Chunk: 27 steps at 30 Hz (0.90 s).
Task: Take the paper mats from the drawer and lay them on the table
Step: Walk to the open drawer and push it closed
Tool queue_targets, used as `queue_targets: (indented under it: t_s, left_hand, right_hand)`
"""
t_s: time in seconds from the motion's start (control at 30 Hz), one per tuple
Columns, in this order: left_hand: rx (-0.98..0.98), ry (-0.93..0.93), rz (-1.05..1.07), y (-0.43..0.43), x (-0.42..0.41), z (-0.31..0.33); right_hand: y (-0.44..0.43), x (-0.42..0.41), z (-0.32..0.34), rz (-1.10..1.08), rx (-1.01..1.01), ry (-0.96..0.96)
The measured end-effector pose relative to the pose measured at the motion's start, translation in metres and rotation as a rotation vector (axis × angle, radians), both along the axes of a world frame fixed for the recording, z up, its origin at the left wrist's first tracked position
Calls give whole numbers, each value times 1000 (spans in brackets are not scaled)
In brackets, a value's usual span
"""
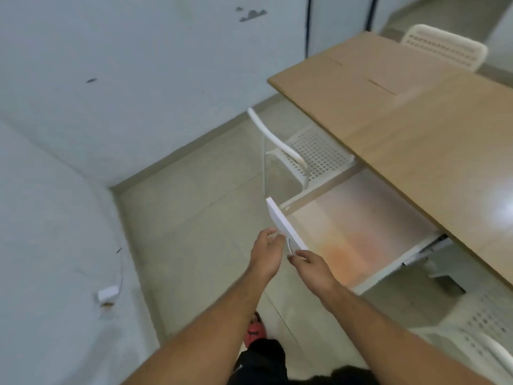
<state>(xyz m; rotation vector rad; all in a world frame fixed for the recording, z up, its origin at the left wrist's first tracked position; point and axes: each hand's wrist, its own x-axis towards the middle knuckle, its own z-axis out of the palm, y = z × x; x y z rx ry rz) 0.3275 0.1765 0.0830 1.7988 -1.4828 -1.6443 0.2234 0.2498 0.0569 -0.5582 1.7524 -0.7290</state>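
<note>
The right hand (pixel 308 263) has its grip pinched on the near end of the white drawer front (pixel 280 220). The left hand (pixel 266 247), fingers loosely curled, holds nothing just beside the front's outer face. The drawer (pixel 388 270) stands pulled out from under the counter (pixel 416 120). A flat, pale, pink-orange layer (pixel 355 232) covers its floor lengthwise, and blur hides whether it is the paper mats.
</note>
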Motion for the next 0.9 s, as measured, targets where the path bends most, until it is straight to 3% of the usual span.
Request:
queue_targets:
  t_s: [0.23, 0.37, 0.47, 0.6, 0.9]
  left_hand:
    - [400, -1, -125, -84, -18, -30]
    - [634, -22, -125, -104, -38, -46]
    - [683, -12, -48, -106, -54, -55]
    - [654, -30, 9, -109, -77, -60]
    - [651, 64, -46, -135, -172, -60]
  right_hand:
    - [-33, 1, -25, -517, 285, -285]
    - [-43, 7, -44, -877, 304, -610]
    - [-53, 7, -46, -1107, 283, -746]
    - [-66, -3, -46, -1309, 248, -779]
    - [-79, -90, -51, -1507, 98, -687]
